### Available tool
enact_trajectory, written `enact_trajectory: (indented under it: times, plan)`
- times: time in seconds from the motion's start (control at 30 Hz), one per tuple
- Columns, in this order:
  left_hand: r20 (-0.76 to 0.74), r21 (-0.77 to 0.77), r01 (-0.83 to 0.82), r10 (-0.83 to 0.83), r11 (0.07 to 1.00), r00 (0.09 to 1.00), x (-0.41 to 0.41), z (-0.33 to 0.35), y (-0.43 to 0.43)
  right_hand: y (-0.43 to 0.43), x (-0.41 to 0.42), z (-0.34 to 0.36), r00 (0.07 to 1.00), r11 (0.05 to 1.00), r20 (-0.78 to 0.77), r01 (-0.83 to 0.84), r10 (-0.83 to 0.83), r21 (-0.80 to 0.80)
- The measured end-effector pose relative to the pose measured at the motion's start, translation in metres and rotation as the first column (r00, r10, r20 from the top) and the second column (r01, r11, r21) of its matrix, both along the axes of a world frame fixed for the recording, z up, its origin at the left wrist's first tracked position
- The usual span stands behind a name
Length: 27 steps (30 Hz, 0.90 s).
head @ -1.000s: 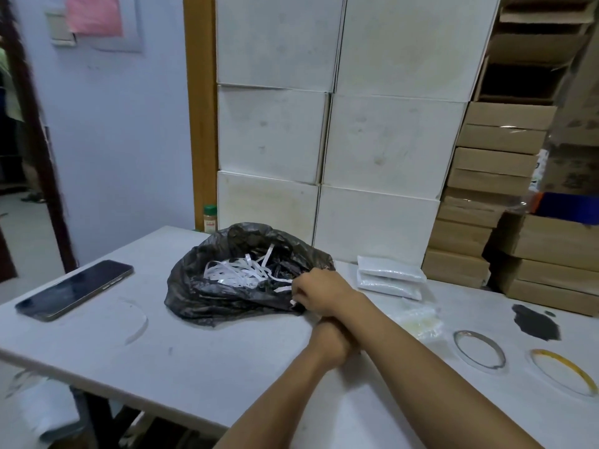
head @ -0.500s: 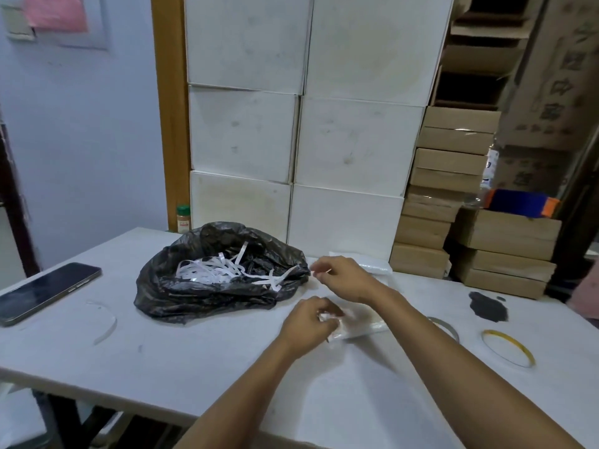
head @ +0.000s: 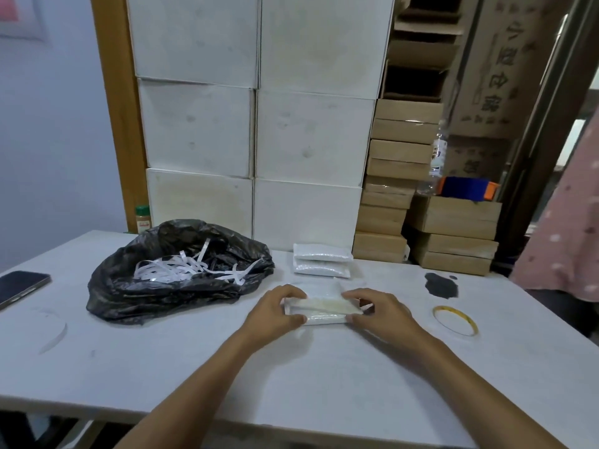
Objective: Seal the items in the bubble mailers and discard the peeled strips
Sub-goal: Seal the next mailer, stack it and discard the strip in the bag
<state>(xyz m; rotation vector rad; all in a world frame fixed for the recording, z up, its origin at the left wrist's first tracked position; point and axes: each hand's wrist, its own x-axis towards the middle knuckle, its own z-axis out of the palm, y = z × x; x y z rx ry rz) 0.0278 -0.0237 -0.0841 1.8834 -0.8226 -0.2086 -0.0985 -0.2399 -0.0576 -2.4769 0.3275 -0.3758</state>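
Note:
A white bubble mailer [head: 324, 307] lies flat on the table's middle, its flap folded toward me. My left hand [head: 275, 311] grips its left end and my right hand [head: 377, 311] grips its right end, thumbs on the near edge. Behind it a stack of two white mailers [head: 321, 264] rests near the wall of boxes. To the left a crumpled black plastic bag [head: 168, 286] sits open with several white peeled strips [head: 175, 267] inside.
A phone [head: 21, 288] lies at the table's left edge. A thin tape ring [head: 455, 320] and a dark stain [head: 440, 285] are on the right. White boxes [head: 252, 131] and brown cartons [head: 453, 241] stand behind. A person's pink garment [head: 564, 241] is at far right.
My right hand left the black bag, where it dropped a strip, and came back to the mailer. Both hands now hold the mailer's ends. The view shifted right.

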Motion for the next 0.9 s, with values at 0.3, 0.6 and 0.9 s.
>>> enact_trajectory:
  times: [0.3, 0.6, 0.9]
  plan:
    - [-0.023, -0.084, -0.223, 0.222, 0.971, 0.975, 0.01, -0.004, -0.011, -0.001, 0.023, -0.006, 0.961, 0.972, 0.151, 0.225, -0.232, 0.061]
    - [0.408, 0.233, -0.318, 0.204, 0.919, 0.89, 0.002, -0.007, -0.012, 0.009, 0.024, -0.037, 0.995, 0.989, 0.069, 0.075, -0.067, -0.125]
    - [0.167, 0.37, -0.109, 0.049, 0.923, 0.985, -0.012, -0.008, -0.017, 0.025, 0.013, -0.032, 0.998, 0.982, 0.046, -0.039, 0.049, -0.184]
